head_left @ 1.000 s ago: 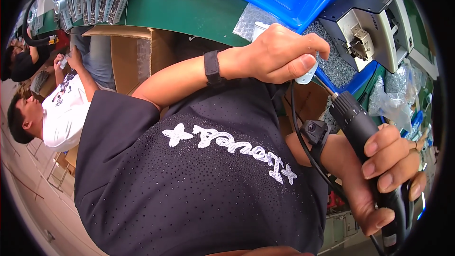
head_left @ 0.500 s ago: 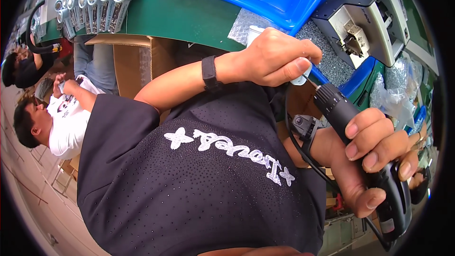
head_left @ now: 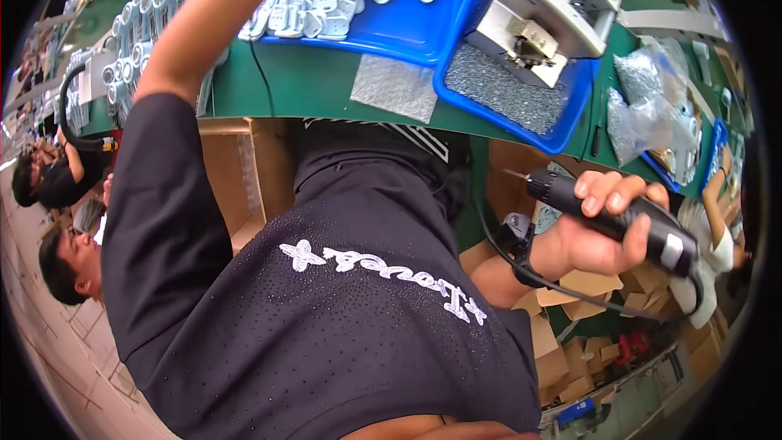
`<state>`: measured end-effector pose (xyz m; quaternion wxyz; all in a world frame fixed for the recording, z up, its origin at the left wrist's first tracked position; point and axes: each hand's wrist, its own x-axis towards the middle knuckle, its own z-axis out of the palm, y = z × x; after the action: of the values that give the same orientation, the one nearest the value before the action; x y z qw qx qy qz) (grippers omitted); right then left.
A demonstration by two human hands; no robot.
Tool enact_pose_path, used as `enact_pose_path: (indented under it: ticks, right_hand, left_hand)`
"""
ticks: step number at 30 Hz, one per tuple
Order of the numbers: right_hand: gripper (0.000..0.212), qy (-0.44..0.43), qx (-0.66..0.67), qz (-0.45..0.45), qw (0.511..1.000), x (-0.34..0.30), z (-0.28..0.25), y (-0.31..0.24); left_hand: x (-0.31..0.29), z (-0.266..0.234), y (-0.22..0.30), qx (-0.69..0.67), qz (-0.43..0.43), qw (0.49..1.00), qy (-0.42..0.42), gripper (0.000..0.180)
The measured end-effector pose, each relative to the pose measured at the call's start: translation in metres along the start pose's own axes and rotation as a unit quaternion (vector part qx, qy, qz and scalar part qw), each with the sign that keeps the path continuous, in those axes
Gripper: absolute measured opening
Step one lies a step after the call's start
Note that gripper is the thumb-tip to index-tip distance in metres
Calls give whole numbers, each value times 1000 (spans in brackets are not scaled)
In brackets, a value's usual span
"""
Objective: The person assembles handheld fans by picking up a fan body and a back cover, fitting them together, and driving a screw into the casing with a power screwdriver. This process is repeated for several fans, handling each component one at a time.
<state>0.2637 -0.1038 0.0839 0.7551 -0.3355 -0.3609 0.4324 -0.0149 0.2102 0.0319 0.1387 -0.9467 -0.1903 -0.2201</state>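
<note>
My right hand (head_left: pixel 603 220) is wrapped round a black electric screwdriver (head_left: pixel 562 193), its thin bit pointing left, apart from any part. A cord runs from the tool's rear end below my wrist. My left forearm (head_left: pixel 208 24) stretches up and forward across the table; the hand itself lies beyond the top edge, so what it holds is hidden. Near that arm lie many light blue-grey plastic plates (head_left: pixel 326 0), heaped in and beside a blue tray (head_left: pixel 407 43).
A screw feeder machine (head_left: pixel 529 33) stands in a blue bin (head_left: pixel 554 145) of small metal screws. Light-blue handle-shaped parts (head_left: pixel 147 12) stand in rows at left. Plastic bags (head_left: pixel 652 106), bubble wrap (head_left: pixel 395 88) and cardboard boxes (head_left: pixel 562 350) surround me. Other people sit at left and right.
My left hand has gone from the screwdriver's tip, with a pale plastic piece, up past the top edge. My right hand has turned the screwdriver flatter.
</note>
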Motion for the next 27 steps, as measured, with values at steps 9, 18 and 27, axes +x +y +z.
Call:
enact_pose_path:
  ticks: [9,18,27]
  right_hand:
    - [29,140,-57,46,987,-33,-34,3]
    - [39,73,33,256,963,62,-64,59]
    - [25,-34,-76,317,945,89,-65,95]
  left_hand:
    - [-40,122,-126,4,-47,989,-142,23]
    - [45,71,88,-547,-302,764,157,39]
    - [59,69,142,-798,-287,487,211,64]
